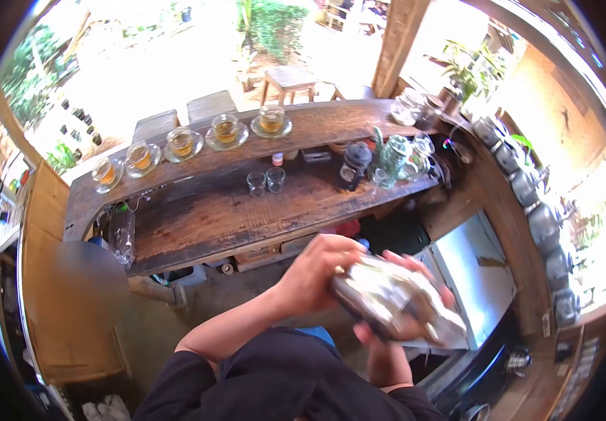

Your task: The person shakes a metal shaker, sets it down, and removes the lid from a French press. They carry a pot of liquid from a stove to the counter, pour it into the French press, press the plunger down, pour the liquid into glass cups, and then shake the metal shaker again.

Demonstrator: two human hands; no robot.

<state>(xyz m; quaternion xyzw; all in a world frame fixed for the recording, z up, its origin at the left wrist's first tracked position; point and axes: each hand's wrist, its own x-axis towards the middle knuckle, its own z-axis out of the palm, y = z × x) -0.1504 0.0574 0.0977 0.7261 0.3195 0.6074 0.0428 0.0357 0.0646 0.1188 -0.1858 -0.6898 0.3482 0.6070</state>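
A shiny silver metal vessel (401, 295), smeared by motion, is held tilted in front of my body, over the floor on the near side of the counter. It has a rounded, mirror-like body; blur hides its exact kind. My left hand (320, 270) grips its left end from above, fingers bent over the edge. Around the right side wraps my right hand (422, 266), with fingers showing along the top and the thumb below; the palm is hidden behind the metal.
Several glass cups (226, 128) of amber drink on saucers line the upper wooden counter (331, 119). Two clear glasses (257, 184), a French press (354, 166) and a green glass jar (394, 151) stand on the lower shelf. Metal kettles (545, 223) line the right side.
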